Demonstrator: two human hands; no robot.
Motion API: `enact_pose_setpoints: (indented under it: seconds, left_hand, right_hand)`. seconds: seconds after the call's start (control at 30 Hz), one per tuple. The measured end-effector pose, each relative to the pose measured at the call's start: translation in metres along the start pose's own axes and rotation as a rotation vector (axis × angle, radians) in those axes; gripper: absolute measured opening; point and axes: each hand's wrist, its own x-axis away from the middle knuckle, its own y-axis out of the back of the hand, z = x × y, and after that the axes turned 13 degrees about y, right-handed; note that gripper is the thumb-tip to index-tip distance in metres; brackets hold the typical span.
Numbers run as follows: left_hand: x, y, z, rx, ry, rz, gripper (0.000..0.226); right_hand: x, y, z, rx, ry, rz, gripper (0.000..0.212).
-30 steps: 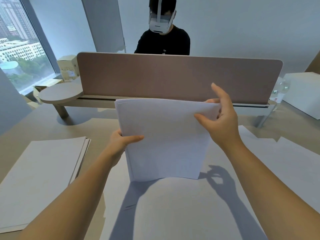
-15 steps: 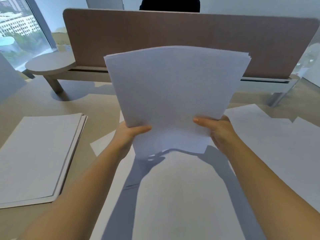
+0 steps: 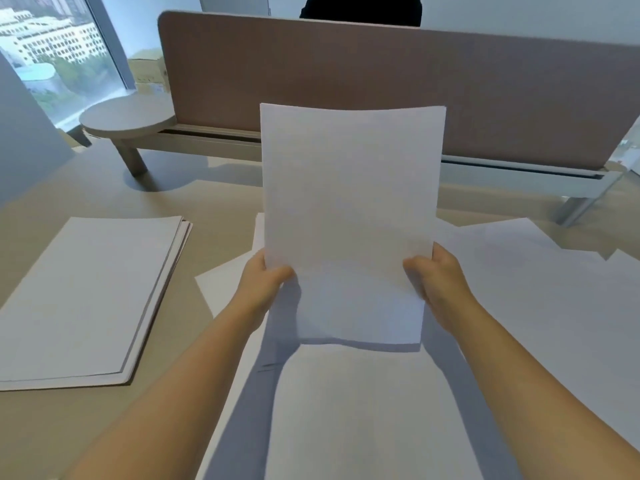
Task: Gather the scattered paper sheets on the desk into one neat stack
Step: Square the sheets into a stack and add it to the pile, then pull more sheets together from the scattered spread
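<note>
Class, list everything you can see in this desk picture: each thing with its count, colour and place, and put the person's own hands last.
held sheets: one bundle, white, upright at centre
paper stack: one, white, desk left
loose sheets: several, white, spread centre and right
desk: one, beige, underneath
divider panel: one, brown, desk's far edge
round shelf: one, grey, far left
window: one, far left
second person: one, black top, behind divider
left hand: grip on bundle's left edge
right hand: grip on right edge
</note>
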Motion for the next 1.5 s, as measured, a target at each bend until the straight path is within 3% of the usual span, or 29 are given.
enact_pose_setpoints:
  seconds: [0.23,0.43,0.57,0.67,0.83,0.97,1.13,1.3,1.5]
  left_hand:
    - [-0.003,0.11,-0.01,-0.163,0.016,-0.283,0.024]
    - [-0.018,0.243,0.0,-0.268,0.127,-0.405,0.01]
    - [-0.029,0.312,0.023,-0.268,0.162,-0.499,0.022]
    - [-0.034,0.346,0.04,-0.305,0.195,-0.538,0.035]
    - [-0.036,0.366,0.059,-0.457,0.254,-0.601,0.044]
    - [-0.037,0.361,0.065,-0.563,0.171,-0.654,0.041]
    - [-0.027,0.31,0.045,-0.436,0.044,-0.45,0.02]
    - [-0.017,0.219,0.028,-0.419,-0.017,-0.261,0.008]
    - [0.008,0.099,0.04,-0.493,0.001,-0.16,0.013]
  right_hand:
    - [-0.004,-0.098,0.018,0.108,-0.072,0.142,0.031]
    - [0.005,-0.224,0.025,0.157,-0.121,0.285,0.022]
    - [0.011,-0.295,0.023,0.126,-0.157,0.359,0.027]
    - [0.015,-0.333,0.013,0.15,-0.166,0.4,0.017]
    - [0.02,-0.366,-0.006,0.171,-0.207,0.402,0.023]
    - [0.021,-0.359,-0.015,0.215,-0.176,0.324,0.02]
    - [0.02,-0.309,-0.009,0.253,-0.094,0.3,0.016]
    - [0.018,-0.209,-0.005,0.278,-0.065,0.209,0.019]
    - [0.027,-0.074,-0.028,0.397,-0.086,0.11,0.032]
